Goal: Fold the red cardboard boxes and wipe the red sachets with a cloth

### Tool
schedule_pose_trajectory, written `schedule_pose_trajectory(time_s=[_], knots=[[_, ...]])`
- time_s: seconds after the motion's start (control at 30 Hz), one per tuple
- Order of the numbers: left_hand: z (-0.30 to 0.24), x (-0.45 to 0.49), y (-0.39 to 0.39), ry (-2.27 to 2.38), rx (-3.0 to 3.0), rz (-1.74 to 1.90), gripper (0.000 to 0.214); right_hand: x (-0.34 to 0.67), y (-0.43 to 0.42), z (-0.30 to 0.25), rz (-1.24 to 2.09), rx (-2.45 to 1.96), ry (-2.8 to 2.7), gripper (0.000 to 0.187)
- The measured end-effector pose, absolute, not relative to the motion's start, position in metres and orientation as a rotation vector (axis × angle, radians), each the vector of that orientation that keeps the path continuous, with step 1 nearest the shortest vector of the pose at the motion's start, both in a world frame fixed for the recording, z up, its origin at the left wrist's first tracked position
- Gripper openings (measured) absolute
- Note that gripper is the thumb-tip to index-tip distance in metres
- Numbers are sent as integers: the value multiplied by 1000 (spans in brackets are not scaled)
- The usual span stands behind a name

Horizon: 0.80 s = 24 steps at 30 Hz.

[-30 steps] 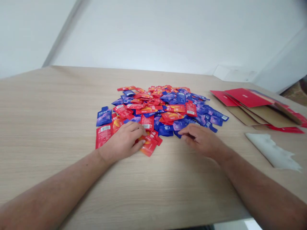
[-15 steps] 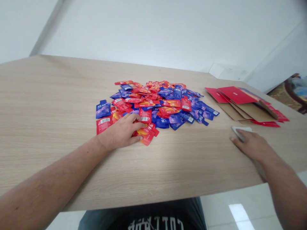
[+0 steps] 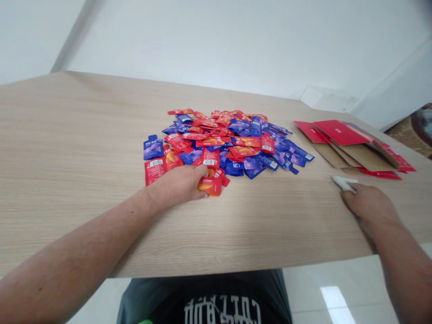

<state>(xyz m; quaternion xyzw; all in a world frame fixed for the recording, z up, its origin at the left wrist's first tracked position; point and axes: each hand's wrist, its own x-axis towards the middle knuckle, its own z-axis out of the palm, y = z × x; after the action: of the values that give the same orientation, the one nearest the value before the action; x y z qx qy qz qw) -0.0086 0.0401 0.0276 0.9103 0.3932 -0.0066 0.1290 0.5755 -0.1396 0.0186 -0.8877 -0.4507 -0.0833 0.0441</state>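
A heap of red and blue sachets [image 3: 232, 141] lies spread on the wooden table [image 3: 84, 135]. At the heap's near edge my left hand [image 3: 180, 184] is closed on a red-orange sachet [image 3: 211, 184], thumb under it and fingers over it. Far to the right, near the table's front edge, my right hand [image 3: 367, 204] lies on a white plastic bag [image 3: 344, 183]. Only the bag's far tip shows past the fingers, which are curled over it.
Flattened red and brown cardboard boxes [image 3: 351, 144] are stacked at the right of the table, behind the white bag. The table's near edge runs just below both hands, with my dark shirt and a shiny tiled floor under it. White walls stand behind.
My right hand left the sachet heap and went right onto the white bag. My left hand stayed at the heap's near edge and closed on a red-orange sachet. The view tilted down.
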Motion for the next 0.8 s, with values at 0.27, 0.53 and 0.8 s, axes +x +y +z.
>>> schedule_pose_trajectory(time_s=[0.27,0.53,0.8], knots=[[14,3,43,1165,1858,358,31,465,-117,62,-118,-2474,-1163,49],[6,44,31,848,901,547,30,339,-35,92,-275,-1745,-1695,38],[10,29,30,870,1270,441,56,301,-35,61,-298,-1291,-2046,30]])
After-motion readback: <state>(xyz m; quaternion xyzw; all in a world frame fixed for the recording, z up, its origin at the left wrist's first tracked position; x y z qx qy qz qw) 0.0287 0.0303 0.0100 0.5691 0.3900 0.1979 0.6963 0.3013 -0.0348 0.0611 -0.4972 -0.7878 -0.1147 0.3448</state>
